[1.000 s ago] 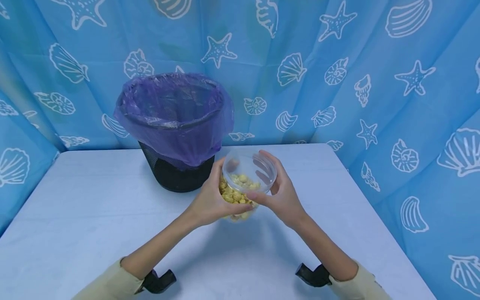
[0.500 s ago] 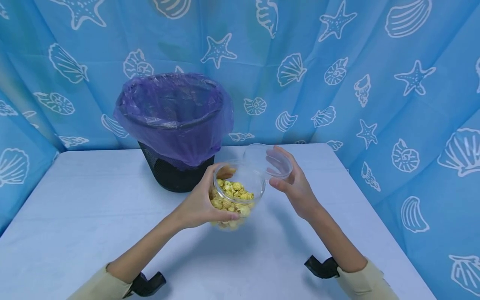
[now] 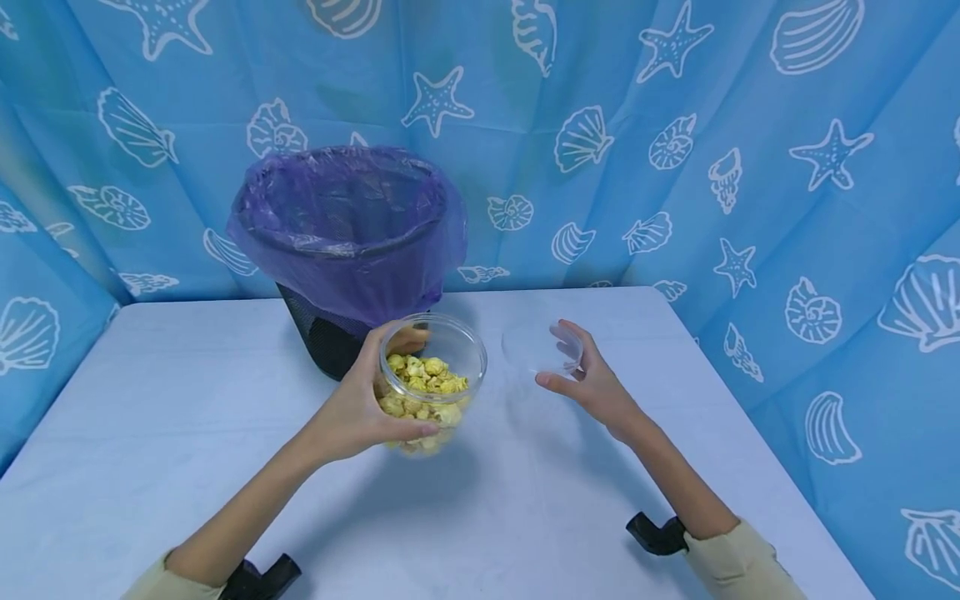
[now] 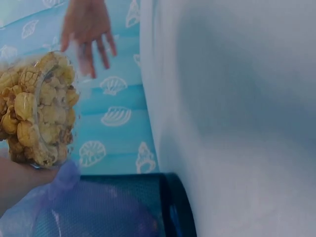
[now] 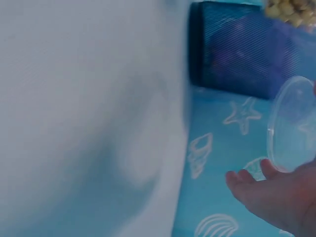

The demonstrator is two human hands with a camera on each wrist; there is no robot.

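My left hand (image 3: 348, 421) grips a clear plastic jar (image 3: 472, 346) around its side, thumb across the front. Yellow popcorn (image 3: 427, 375) fills its lower part, and the mouth is uncovered, tilted towards the head camera. In the left wrist view, popcorn (image 4: 29, 106) shows through the jar's wall. To the right of the jar, my right hand (image 3: 603, 392) holds a clear round lid (image 3: 534, 346) by its edge between thumb and fingers. The lid stands apart from the jar, above the table. The right wrist view shows this lid (image 5: 291, 126) nearly edge-on.
Behind the jar at the back left stands a black mesh bin (image 3: 318, 333) lined with a purple plastic bag (image 3: 352, 279). A white cloth covers the table (image 3: 517, 525). Blue curtains (image 3: 510, 167) with shell and starfish prints hang along the back and sides.
The lid has come off the jar in my right hand and moved right and slightly down. My left hand has carried the jar to the left, in front of the bin.
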